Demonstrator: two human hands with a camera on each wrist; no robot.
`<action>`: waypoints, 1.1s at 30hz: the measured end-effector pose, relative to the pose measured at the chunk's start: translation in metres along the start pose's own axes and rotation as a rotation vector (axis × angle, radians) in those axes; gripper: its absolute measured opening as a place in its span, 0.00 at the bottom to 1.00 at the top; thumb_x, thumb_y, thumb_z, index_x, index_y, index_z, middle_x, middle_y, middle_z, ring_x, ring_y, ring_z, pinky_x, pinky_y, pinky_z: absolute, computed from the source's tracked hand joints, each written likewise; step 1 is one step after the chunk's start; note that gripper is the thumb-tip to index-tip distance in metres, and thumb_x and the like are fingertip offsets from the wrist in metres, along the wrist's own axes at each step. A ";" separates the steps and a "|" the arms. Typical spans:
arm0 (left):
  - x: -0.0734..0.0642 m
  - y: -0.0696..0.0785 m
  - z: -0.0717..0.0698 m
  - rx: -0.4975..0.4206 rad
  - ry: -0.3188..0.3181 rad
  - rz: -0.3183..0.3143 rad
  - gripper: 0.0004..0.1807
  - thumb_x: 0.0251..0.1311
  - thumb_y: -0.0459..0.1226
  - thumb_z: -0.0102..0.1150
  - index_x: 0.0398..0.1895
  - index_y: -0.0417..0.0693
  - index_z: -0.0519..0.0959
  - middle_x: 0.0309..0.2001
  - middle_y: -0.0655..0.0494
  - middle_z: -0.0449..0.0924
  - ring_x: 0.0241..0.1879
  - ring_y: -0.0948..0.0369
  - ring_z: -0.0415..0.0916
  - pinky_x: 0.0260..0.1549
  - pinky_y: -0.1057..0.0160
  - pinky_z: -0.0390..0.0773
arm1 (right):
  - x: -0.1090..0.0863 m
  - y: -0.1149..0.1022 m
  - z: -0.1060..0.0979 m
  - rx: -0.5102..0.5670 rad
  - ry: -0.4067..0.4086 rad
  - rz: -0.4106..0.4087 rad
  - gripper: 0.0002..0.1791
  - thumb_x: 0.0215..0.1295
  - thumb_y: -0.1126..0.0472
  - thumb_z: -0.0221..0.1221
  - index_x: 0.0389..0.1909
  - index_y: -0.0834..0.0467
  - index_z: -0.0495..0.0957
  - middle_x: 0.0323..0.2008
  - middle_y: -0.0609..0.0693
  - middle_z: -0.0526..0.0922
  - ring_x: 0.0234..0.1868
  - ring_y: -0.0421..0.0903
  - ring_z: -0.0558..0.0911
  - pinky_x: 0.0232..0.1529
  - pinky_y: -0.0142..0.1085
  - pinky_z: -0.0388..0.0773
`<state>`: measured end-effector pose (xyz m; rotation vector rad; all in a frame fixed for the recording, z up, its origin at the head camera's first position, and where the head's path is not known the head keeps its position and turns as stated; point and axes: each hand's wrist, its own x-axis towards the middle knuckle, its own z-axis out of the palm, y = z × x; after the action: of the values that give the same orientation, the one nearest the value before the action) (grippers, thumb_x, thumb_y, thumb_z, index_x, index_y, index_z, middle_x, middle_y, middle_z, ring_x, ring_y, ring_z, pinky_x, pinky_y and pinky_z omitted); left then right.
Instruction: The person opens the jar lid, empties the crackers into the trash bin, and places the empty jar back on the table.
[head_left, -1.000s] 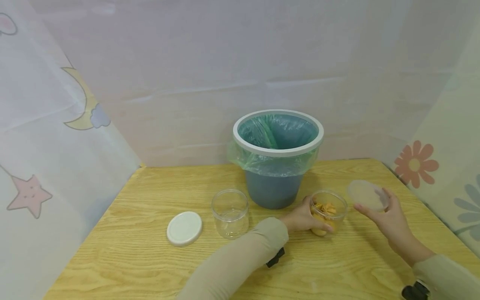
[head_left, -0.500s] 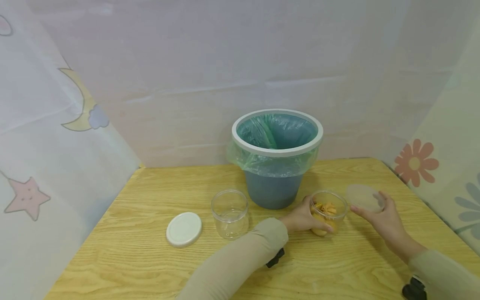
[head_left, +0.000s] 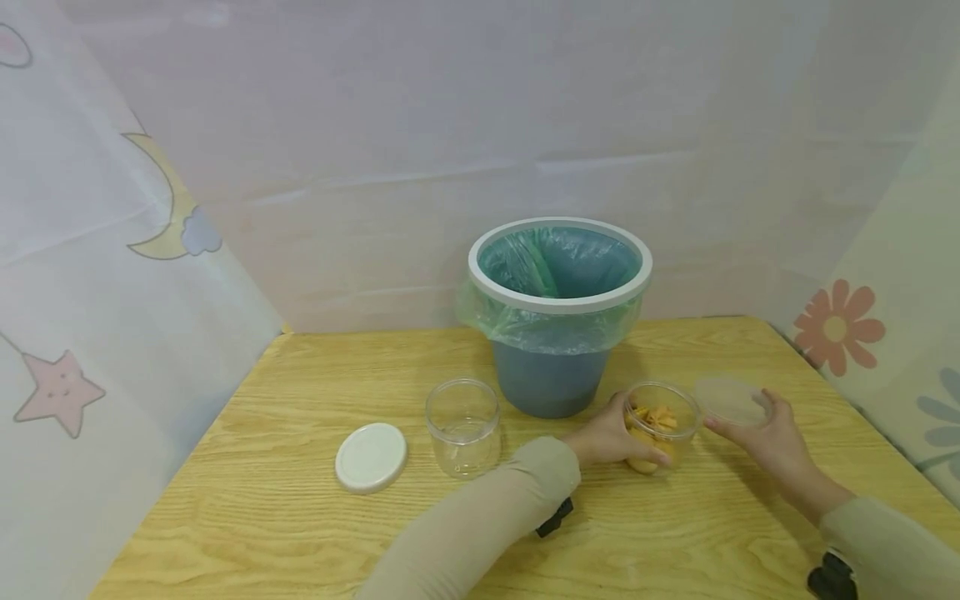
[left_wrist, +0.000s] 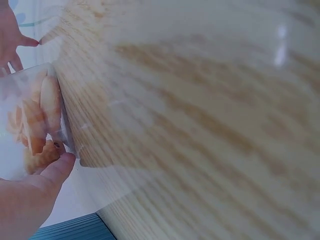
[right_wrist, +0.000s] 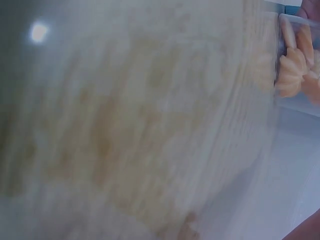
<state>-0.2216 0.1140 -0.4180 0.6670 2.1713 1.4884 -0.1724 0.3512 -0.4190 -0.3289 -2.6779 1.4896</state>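
Note:
My left hand (head_left: pixel 611 437) grips a clear round jar (head_left: pixel 672 435) from its left side, thumb in front. Tan-orange cookies (right_wrist: pixel 292 75), some of them ridged, lie inside, and the jar's top is uncovered. Just right of the jar, my right hand (head_left: pixel 776 437) holds a translucent round lid (head_left: pixel 729 400) by its edge, thumb and fingers spread across it. The lid is raised above the table at about the height of the jar's rim. In the left wrist view the left thumb (left_wrist: pixel 60 167) presses on the jar wall.
A blue-grey trash bin (head_left: pixel 551 375) with a white rim and green liner bag stands behind the jar. To the left are a second clear jar (head_left: pixel 465 454) with nothing inside and a white lid (head_left: pixel 371 458) flat on the wooden table (head_left: pixel 300 533). Printed cloth hangs around the table.
My right hand has lowered the translucent lid slightly and moved it a little left, and the lid now lies flatter. The left hand has kept its grip on the jar.

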 end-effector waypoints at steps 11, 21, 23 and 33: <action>-0.003 0.003 -0.001 0.009 0.004 -0.012 0.53 0.47 0.37 0.77 0.74 0.57 0.54 0.67 0.57 0.62 0.62 0.65 0.63 0.59 0.64 0.66 | 0.007 0.005 -0.004 -0.074 -0.055 -0.021 0.63 0.65 0.45 0.61 0.69 0.75 0.21 0.68 0.80 0.28 0.65 0.81 0.45 0.58 0.72 0.51; -0.003 0.002 -0.001 -0.014 -0.013 0.013 0.53 0.48 0.35 0.76 0.74 0.57 0.53 0.67 0.59 0.61 0.61 0.67 0.63 0.59 0.65 0.65 | 0.014 0.008 -0.005 -0.192 -0.115 0.033 0.66 0.63 0.41 0.61 0.66 0.81 0.23 0.63 0.87 0.35 0.63 0.83 0.45 0.58 0.72 0.52; -0.002 0.001 -0.001 -0.023 -0.017 0.025 0.52 0.48 0.34 0.76 0.74 0.57 0.54 0.66 0.59 0.62 0.60 0.68 0.64 0.59 0.66 0.65 | 0.015 0.008 -0.004 -0.197 -0.124 0.034 0.66 0.64 0.41 0.61 0.66 0.81 0.23 0.63 0.88 0.35 0.63 0.83 0.45 0.58 0.72 0.52; -0.005 0.002 -0.001 -0.020 -0.009 0.017 0.52 0.47 0.35 0.76 0.74 0.58 0.54 0.66 0.59 0.62 0.60 0.68 0.64 0.58 0.66 0.66 | 0.016 0.010 -0.006 -0.281 -0.167 0.008 0.65 0.63 0.43 0.62 0.62 0.88 0.27 0.59 0.91 0.41 0.60 0.84 0.51 0.58 0.70 0.55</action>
<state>-0.2174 0.1113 -0.4153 0.6853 2.1463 1.5104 -0.1859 0.3645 -0.4254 -0.2384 -3.0263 1.1900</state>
